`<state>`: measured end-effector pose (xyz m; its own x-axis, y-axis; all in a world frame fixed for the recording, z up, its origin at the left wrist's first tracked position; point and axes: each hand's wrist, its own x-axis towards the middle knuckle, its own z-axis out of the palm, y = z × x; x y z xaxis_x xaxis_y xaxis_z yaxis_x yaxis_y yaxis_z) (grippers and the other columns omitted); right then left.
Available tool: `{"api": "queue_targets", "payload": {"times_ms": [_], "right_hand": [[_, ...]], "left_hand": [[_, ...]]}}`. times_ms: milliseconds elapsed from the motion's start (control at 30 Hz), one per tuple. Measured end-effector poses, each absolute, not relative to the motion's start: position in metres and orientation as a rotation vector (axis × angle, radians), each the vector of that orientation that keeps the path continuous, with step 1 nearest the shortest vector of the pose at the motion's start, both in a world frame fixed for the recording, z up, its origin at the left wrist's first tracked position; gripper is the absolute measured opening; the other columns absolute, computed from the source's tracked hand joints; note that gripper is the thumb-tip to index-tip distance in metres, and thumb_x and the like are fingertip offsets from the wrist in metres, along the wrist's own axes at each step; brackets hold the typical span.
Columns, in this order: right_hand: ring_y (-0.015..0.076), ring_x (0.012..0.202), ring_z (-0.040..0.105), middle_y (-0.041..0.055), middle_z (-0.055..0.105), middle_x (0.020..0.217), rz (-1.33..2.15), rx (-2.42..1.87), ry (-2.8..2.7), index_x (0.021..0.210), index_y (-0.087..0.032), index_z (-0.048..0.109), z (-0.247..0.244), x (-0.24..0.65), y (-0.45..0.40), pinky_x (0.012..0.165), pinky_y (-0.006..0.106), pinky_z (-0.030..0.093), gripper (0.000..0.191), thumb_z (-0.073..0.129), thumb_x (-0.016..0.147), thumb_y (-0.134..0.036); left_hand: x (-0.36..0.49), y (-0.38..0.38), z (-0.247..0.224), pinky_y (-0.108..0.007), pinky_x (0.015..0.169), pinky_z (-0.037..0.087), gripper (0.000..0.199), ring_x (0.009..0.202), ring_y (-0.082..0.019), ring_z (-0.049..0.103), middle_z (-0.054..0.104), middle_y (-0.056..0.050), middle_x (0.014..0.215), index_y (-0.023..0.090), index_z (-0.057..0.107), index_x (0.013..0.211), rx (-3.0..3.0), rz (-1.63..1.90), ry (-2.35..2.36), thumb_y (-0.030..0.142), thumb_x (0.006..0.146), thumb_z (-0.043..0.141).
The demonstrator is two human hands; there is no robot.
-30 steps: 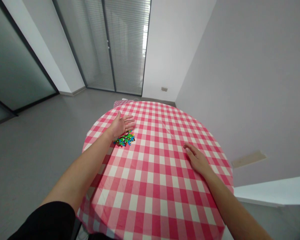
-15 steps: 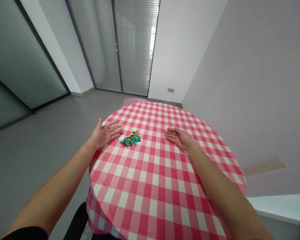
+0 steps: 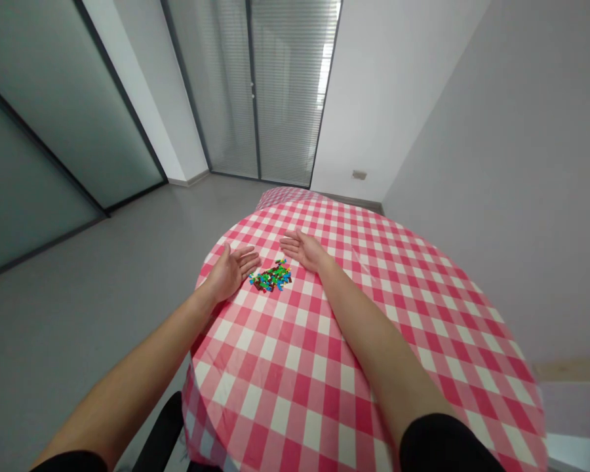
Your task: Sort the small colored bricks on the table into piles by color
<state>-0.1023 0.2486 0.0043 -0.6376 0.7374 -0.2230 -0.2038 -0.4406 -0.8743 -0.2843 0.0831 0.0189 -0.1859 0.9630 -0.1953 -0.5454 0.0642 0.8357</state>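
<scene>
Colored pieces (image 3: 270, 276) in a heap, gingham tablecloth (image 3: 280, 387), open hands (image 3: 230, 273) (image 3: 305, 251) either side

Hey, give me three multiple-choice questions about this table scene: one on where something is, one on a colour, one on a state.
1. Where is the pile of small coloured pieces?
A. On the floor
B. Between the left hand and right hand
C. Inside a box

2. What colours is the tablecloth?
A. Blue and yellow
B. Black and green
C. Red and white

3. How do both hands stand?
A. Open, fingers spread
B. Clenched in fists
C. Gripping a cup

1 B: the pile lies on the cloth, a hand on either side.
2 C: the cloth shows red and white checks.
3 A: neither hand holds anything.
</scene>
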Motion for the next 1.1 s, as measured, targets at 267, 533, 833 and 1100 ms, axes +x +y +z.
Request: {"api": "queue_targets", "payload": {"times_ms": [267, 533, 833, 1100], "right_hand": [[0.0213, 0.098, 0.068, 0.0164, 0.069, 0.108, 2.236, -0.790, -1.277, 0.124, -0.012, 0.054, 0.007, -0.120, 0.238, 0.101, 0.045, 0.048, 0.052, 0.032, 0.100, -0.052], [0.0216, 0.093, 0.070, 0.0150, 0.071, 0.099, 2.346, -0.751, -1.363, 0.125, -0.012, 0.054, 0.015, -0.098, 0.223, 0.099, 0.045, 0.050, 0.052, 0.029, 0.101, -0.051], [0.0198, 0.091, 0.072, 0.0141, 0.072, 0.098, 2.378, -0.739, -1.384, 0.120, -0.015, 0.056, 0.011, -0.079, 0.218, 0.101, 0.044, 0.048, 0.048, 0.030, 0.102, -0.051], [0.0211, 0.091, 0.072, 0.0164, 0.073, 0.101, 2.366, -0.768, -1.352, 0.118, -0.013, 0.058, 0.010, -0.050, 0.208, 0.095, 0.042, 0.053, 0.047, 0.035, 0.101, -0.050]], "left_hand": [[-0.260, 0.076, 0.024, -0.043, 0.112, 0.034, 0.071, 0.129, -0.028, 0.052, 0.051, -0.021, 0.141, 0.016, 0.043, 0.138, 0.507, 1.542, 0.947, 0.069, 0.093, 0.025], [-0.247, 0.074, 0.028, -0.041, 0.114, 0.033, 0.069, 0.131, -0.026, 0.050, 0.052, -0.020, 0.140, 0.017, 0.042, 0.140, 0.495, 1.499, 0.910, 0.066, 0.095, 0.024], [-0.236, 0.071, 0.030, -0.042, 0.112, 0.034, 0.074, 0.128, -0.029, 0.053, 0.049, -0.022, 0.142, 0.015, 0.040, 0.142, 0.473, 1.426, 0.878, 0.068, 0.093, 0.028], [-0.222, 0.068, 0.029, -0.042, 0.113, 0.033, 0.073, 0.126, -0.029, 0.054, 0.047, -0.020, 0.144, 0.016, 0.039, 0.143, 0.484, 1.340, 0.842, 0.068, 0.093, 0.025]]}}
